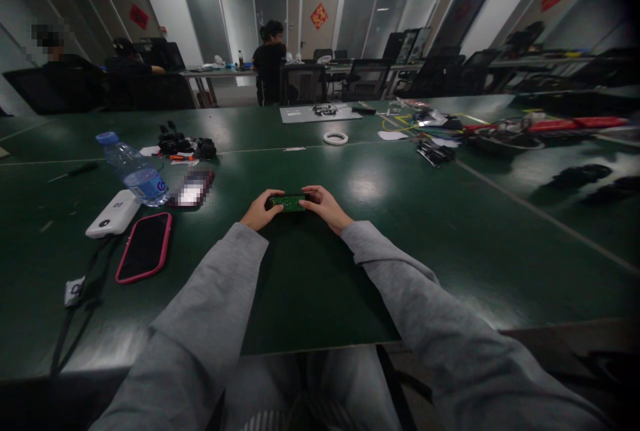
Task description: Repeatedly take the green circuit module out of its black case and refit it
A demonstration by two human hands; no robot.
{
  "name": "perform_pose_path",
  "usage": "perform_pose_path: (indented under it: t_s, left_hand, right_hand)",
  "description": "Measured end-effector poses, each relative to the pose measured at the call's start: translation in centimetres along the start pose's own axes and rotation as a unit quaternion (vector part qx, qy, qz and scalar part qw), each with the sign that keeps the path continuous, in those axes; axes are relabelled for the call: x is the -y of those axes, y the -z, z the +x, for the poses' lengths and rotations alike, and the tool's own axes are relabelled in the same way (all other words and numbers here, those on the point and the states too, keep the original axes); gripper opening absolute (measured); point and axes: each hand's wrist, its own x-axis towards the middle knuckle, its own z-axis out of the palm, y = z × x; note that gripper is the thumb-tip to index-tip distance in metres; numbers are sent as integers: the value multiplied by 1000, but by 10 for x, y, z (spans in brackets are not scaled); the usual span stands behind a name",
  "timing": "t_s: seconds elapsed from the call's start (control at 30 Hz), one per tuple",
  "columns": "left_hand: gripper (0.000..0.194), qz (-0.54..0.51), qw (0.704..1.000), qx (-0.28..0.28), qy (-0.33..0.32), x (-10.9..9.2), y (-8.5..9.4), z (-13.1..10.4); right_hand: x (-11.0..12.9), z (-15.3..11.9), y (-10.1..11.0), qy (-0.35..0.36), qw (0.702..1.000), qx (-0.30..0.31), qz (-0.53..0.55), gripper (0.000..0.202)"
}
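Note:
A small green circuit board (289, 204), its face speckled with light dots, is held level above the green table in front of me. My left hand (264, 210) grips its left end, thumb on the near side and fingers behind. At the right end, my right hand (324, 207) holds it the same way, closed around the edge. Both thumbs lie over the board's face, so its ends are partly covered. Fine detail on the board is too small to make out.
To the left are a pink-cased phone (145, 248), a white power bank (114, 214) with a cable, a water bottle (143, 174) and another phone (194, 188). A white ring (335, 138) lies farther back. Tangled wires (435, 121) are at right. People sit beyond.

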Motion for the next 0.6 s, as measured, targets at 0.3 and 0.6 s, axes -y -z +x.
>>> perform_pose_path:
  t_s: [0.3, 0.6]
  left_hand:
    - [38, 10, 1000, -13, -21, -5, -1, -1]
    - [39, 6, 1000, -15, -11, -6, -1, -2]
  right_hand:
    - [-5, 3, 1, 3, 1000, -1, 8, 50]
    - [-3, 2, 0, 2, 1000, 1, 14, 51]
